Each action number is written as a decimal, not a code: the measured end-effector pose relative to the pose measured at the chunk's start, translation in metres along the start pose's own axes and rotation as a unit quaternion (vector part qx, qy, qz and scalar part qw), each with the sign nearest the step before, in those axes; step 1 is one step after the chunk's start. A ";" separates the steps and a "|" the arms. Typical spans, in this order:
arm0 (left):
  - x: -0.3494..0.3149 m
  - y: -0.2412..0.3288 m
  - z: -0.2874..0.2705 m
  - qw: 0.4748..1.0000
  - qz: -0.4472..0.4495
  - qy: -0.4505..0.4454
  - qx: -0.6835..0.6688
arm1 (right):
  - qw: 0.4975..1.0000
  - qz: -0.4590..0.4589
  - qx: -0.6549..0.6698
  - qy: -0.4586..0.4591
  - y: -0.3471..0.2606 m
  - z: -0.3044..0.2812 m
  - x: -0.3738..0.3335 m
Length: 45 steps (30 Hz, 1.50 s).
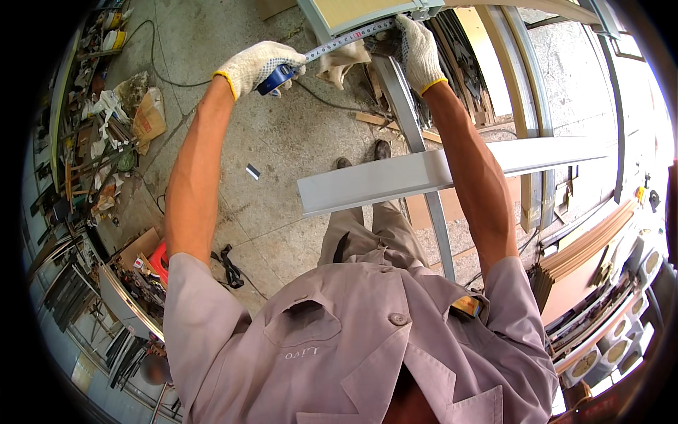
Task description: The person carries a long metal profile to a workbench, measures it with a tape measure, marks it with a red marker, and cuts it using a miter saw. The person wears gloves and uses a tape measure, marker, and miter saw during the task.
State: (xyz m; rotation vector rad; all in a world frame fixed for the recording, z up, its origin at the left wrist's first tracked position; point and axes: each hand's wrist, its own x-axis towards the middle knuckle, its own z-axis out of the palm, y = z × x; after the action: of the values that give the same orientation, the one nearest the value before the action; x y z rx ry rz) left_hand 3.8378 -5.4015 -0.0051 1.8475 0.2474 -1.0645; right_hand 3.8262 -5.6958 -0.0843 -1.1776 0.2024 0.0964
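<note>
Both my hands wear white knit gloves with yellow cuffs. My left hand [263, 65] is closed around the blue case of a tape measure [277, 80]. From there the pulled-out tape blade [346, 44] runs up to the right, along the near edge of a grey-framed panel with a yellowish face [357, 10]. At that frame's corner, my right hand [421, 53] grips the blade's far end, its thumb near the edge. Some of its fingers are hidden behind the glove. A pale cloth [342, 63] hangs just below the blade.
A long grey metal profile [374, 185] lies across a narrow metal bar [404, 102] before my legs. Scrap and bags [145, 116] pile up at left. Stacked boards [586, 258] stand at right, long beams [519, 85] behind them. A cable [154, 56] trails over the concrete floor.
</note>
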 end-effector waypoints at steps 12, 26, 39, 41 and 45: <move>-0.006 0.008 0.002 1.000 -0.011 -0.001 -0.011 | 0.988 -0.085 -0.128 0.035 0.007 -0.002 0.002; 0.000 0.006 -0.001 0.999 -0.005 -0.010 -0.032 | 0.998 -0.003 -0.045 0.046 0.019 -0.006 0.008; -0.016 0.001 0.014 1.000 -0.017 -0.011 0.006 | 0.996 0.067 -0.050 0.008 0.011 -0.013 -0.016; -0.016 -0.004 0.015 0.999 -0.019 -0.026 -0.010 | 0.997 0.045 -0.065 -0.001 0.018 -0.018 -0.015; -0.015 -0.008 0.017 1.000 -0.012 -0.014 -0.007 | 0.995 0.026 -0.094 -0.006 0.010 -0.018 -0.015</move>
State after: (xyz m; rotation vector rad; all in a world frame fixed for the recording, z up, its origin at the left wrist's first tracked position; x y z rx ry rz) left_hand 3.8152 -5.4072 -0.0014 1.8203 0.2598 -1.1008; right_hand 3.8081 -5.7078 -0.0967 -1.3584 0.2163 0.1708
